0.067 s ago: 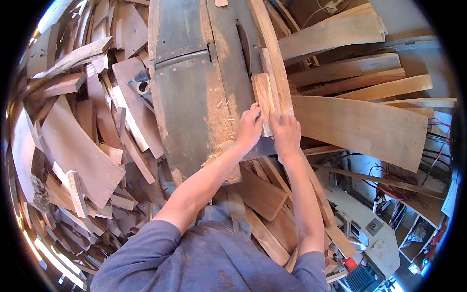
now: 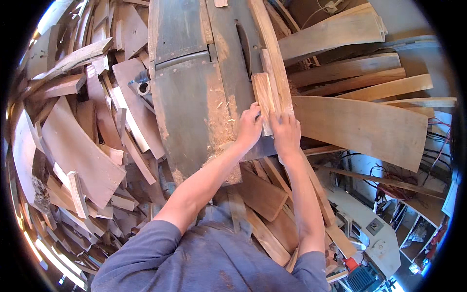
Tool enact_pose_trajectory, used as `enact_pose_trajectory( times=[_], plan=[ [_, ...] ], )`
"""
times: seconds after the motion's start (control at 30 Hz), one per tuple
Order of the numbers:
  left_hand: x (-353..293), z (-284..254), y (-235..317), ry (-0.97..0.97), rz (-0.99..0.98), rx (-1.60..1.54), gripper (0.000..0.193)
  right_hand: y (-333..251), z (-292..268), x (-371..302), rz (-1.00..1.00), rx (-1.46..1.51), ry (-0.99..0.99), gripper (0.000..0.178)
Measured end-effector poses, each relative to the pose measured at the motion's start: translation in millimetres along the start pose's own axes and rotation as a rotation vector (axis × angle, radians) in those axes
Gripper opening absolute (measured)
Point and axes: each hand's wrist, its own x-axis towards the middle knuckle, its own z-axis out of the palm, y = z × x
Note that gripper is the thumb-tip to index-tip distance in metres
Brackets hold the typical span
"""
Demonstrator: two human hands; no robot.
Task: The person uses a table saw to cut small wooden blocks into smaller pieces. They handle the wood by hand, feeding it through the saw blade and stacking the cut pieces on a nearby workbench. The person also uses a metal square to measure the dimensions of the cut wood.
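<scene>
A short wooden block point(image 2: 263, 92) lies lengthwise on the dark worktable of a woodworking machine point(image 2: 187, 92), beside a long wooden fence strip point(image 2: 272, 39). My left hand point(image 2: 250, 125) is closed at the block's near left side, thumb and fingers against it. On the right, my right hand point(image 2: 286, 130) has its fingers bent over the block's near end and the adjoining strip. Both hands are close together at the table's near right edge. Ahead of the block is a dark, narrow curved slot point(image 2: 243, 46) in the tabletop; I cannot make out a blade clearly.
Sawdust and shavings point(image 2: 219, 117) cover part of the tabletop. Piled offcuts point(image 2: 80, 146) crowd the left side. Wide curved boards point(image 2: 362, 126) stick out on the right. A small wood piece point(image 2: 221, 3) sits at the far edge. A motor point(image 2: 362, 280) stands lower right.
</scene>
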Motion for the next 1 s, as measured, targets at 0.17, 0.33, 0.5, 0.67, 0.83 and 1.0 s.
enact_pose_trajectory(
  times=[0.17, 0.33, 0.5, 0.67, 0.83, 1.0],
  plan=[
    [11, 1, 0, -0.003, -0.008, 0.016, 0.039, 3, 5, 11, -0.014, -0.012, -0.01, 0.042],
    [19, -3, 3, -0.007, 0.001, -0.003, 0.04, 2, 9, 16, -0.012, -0.06, -0.017, 0.042],
    [20, -34, 15, -0.137, -0.004, 0.025, 0.039, 0, 12, 29, -0.025, -0.094, 0.048, 0.041],
    [-21, -135, -14, -0.004, 0.161, 0.296, 0.043, 2, 8, 39, -0.017, -0.075, 0.023, 0.038],
    [-66, -247, -58, 0.297, -0.335, 0.581, 0.086, 3, 10, 52, -0.029, -0.077, 0.032, 0.039],
    [-83, -248, -81, 0.164, -0.824, 0.189, 0.125, 3, 14, 63, -0.031, -0.075, 0.02, 0.041]
  ],
)
